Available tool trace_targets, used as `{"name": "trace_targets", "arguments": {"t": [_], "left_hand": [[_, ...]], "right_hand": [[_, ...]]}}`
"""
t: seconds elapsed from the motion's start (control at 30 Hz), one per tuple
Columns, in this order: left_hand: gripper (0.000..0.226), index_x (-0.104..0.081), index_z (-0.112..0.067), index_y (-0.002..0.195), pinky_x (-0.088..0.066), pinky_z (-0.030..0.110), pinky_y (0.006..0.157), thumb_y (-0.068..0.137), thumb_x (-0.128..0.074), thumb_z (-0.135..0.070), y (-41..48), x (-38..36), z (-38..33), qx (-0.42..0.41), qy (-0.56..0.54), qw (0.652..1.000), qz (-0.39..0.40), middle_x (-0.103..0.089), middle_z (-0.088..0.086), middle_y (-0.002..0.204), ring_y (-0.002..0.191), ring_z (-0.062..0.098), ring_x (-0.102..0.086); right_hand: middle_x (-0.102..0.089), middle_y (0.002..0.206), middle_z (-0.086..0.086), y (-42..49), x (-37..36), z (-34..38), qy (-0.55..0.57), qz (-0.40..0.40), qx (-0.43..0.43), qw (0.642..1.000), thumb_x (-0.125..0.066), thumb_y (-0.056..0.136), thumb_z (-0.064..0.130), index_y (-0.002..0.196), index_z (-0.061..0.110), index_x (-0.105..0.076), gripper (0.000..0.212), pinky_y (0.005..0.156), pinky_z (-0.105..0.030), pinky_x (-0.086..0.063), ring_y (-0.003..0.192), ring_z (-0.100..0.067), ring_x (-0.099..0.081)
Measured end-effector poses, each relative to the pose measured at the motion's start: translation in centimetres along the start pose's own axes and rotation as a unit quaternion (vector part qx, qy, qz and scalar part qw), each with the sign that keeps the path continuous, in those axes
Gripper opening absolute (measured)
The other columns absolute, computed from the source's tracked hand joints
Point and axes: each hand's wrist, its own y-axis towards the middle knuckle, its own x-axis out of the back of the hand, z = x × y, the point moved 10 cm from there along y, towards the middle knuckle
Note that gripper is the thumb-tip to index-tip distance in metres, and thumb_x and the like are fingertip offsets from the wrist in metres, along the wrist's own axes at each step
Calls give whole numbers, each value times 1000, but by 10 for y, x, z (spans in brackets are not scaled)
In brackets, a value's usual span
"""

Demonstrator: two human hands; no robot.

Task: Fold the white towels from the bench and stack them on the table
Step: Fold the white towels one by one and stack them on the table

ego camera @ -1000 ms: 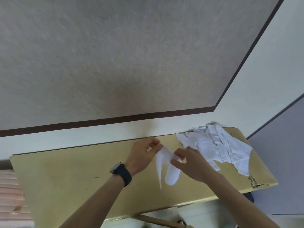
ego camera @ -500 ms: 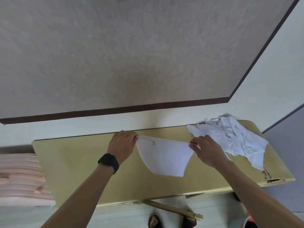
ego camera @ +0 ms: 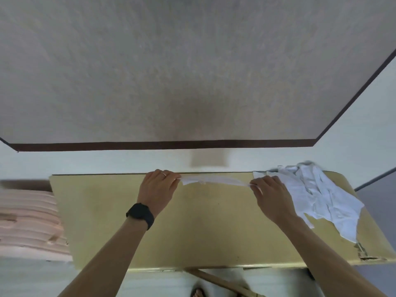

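White towel (ego camera: 214, 181), slack and hanging half a second ago, is now pulled taut between the left hand (ego camera: 157, 189) and right hand (ego camera: 271, 198), fingers pinched shut on its corners; it looks ready to lay flat and fold. Just right of the right fingers lies the pile (ego camera: 321, 196). Yellow surface (ego camera: 203, 228) is chipped at its near right corner, against a pale wall.

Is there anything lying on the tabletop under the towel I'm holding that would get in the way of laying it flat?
Nothing visible: the yellow table is bare beneath the stretched towel. The towel pile lies beside the right hand.
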Motion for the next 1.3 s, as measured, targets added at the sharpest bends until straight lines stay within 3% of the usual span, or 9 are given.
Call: {"name": "trace_targets", "arguments": {"t": [0.13,0.37,0.47,0.6,0.7,0.8,0.93,1.13,1.3], "left_hand": [[33,-76,-25,90,-54,33,77,89,-45,-35,-62,-45,-4,26,-8,998,63,-75,-7,88,83,20,-69],[33,-76,-29,83,-53,31,71,87,-45,-37,-194,-134,-16,62,-45,971,227,-74,-10,81,79,18,-69],[27,-76,-27,86,-52,31,73,88,-50,-33,-230,-151,-20,92,-87,955,267,-74,-10,84,83,18,-68],[11,-72,-32,102,-47,23,85,94,-64,-30,-245,-173,-4,252,-190,892,324,-64,-22,100,95,2,-57],[4,-69,-31,91,-48,21,76,91,-68,-27,-233,-194,13,374,-304,817,316,-71,-17,90,86,10,-66],[4,-72,-26,93,-55,34,78,91,-70,-28,-210,-214,32,464,-371,758,270,-74,-8,85,82,18,-69],[14,-73,-21,101,-59,39,78,92,-68,-30,-182,-241,54,493,-365,757,225,-74,-2,85,78,23,-70],[10,-72,-31,99,-58,34,74,90,-68,-30,-169,-268,68,499,-319,779,207,-74,-10,83,67,13,-70],[17,-74,-31,106,-54,21,76,90,-67,-27,-165,-267,65,489,-300,792,211,-74,-13,89,79,8,-70]], "right_hand": [[-69,83,0,-51,-46,-4,20,47,-5,999,-79,81,13,87,17,-73,10,63,-39,-52,75,-29,-60],[-70,89,1,-183,-141,-26,40,218,-59,973,-80,81,12,87,19,-74,10,69,-38,-55,82,-29,-63],[-71,88,2,-221,-155,-25,38,251,-33,967,-77,81,9,83,18,-74,10,68,-34,-55,80,-26,-63],[-65,102,12,-235,-171,-44,128,309,-149,931,-66,93,24,99,23,-73,9,84,-28,-41,99,-17,-55],[-66,92,16,-207,-176,-57,212,278,-239,906,-68,93,27,96,25,-72,5,80,-23,-42,90,-8,-60],[-71,85,17,-176,-188,-78,303,222,-364,853,-72,90,29,93,26,-71,4,69,-6,-43,80,6,-64],[-71,87,17,-144,-215,-85,342,184,-418,821,-70,91,36,96,29,-69,9,65,-6,-43,79,9,-63],[-69,84,21,-124,-248,-86,315,151,-424,836,-66,93,32,98,30,-71,8,65,1,-41,77,15,-61],[-70,87,20,-125,-249,-84,294,155,-414,848,-64,95,30,100,30,-73,10,70,1,-43,81,13,-61]]}}
